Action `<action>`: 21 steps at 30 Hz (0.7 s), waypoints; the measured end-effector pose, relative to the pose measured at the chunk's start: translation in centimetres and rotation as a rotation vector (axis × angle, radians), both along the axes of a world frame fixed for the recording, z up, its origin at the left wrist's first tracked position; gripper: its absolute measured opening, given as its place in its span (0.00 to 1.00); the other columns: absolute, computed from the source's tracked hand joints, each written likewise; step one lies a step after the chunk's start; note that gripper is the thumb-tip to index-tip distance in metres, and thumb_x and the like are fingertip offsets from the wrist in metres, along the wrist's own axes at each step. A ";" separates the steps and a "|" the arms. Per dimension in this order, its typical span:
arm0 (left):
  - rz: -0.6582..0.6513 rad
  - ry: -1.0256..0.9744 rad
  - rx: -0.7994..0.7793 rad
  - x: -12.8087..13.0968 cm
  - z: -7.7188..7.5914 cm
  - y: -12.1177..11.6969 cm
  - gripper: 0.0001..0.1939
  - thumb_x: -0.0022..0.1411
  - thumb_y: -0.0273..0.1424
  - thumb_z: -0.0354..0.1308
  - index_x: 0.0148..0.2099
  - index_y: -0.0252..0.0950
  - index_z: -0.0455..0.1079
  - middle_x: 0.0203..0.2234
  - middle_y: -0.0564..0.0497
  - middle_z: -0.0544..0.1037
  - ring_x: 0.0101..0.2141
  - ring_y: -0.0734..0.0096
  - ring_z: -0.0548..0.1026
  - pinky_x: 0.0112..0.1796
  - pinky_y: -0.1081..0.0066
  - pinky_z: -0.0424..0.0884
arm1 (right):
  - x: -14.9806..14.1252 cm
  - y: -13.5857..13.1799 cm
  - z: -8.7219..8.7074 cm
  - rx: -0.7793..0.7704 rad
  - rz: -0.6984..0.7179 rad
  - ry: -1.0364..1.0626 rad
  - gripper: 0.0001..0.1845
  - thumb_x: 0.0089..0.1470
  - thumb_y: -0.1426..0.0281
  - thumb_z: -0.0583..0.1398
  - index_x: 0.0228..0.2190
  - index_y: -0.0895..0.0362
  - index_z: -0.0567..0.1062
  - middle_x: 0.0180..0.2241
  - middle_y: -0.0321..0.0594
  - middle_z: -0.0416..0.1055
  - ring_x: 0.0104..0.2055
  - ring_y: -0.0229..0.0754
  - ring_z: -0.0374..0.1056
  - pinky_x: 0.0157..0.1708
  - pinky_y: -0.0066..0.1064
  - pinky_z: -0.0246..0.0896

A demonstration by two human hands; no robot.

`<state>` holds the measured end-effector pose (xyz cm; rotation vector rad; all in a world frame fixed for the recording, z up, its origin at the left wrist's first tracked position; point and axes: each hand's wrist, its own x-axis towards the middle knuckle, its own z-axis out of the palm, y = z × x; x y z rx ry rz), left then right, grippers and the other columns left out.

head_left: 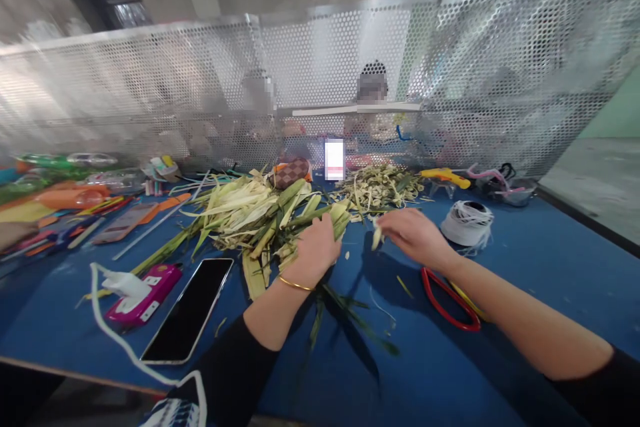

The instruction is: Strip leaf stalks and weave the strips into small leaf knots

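Note:
My left hand [317, 250], with a gold bangle at its wrist, is closed around a bundle of green leaf strips [340, 215]. Long dark green leaf ends [357, 320] hang out below that hand toward me. A little to the right, the fingers of my right hand [417, 235] pinch a small pale leaf piece [377, 237] over the blue table [540, 293]. Beside my left hand lies a large heap of yellow-green husk-like leaves [240, 207]. Beyond both hands is a pile of short cut scraps [383, 187]. Red-handled scissors [453, 307] lie partly under my right forearm.
A white string spool [465, 223] stands right of my right hand. On the left are a black phone [193, 310] and a pink power strip [145, 293] with a white cable. A checked pouch [290, 174] sits behind the heap. A perforated metal screen [320, 53] closes off the back.

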<state>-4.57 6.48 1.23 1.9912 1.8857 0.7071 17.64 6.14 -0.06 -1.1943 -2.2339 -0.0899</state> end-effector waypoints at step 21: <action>0.119 0.095 0.060 -2.8 1.2 3.1 0.11 0.59 0.36 0.53 0.42 0.38 0.71 0.38 0.42 0.77 0.41 0.57 0.73 0.37 0.68 0.64 | -2.6 5.5 2.0 -0.335 -0.363 -0.121 0.12 0.60 0.68 0.55 0.44 0.58 0.72 0.44 0.46 0.71 0.43 0.45 0.70 0.40 0.37 0.66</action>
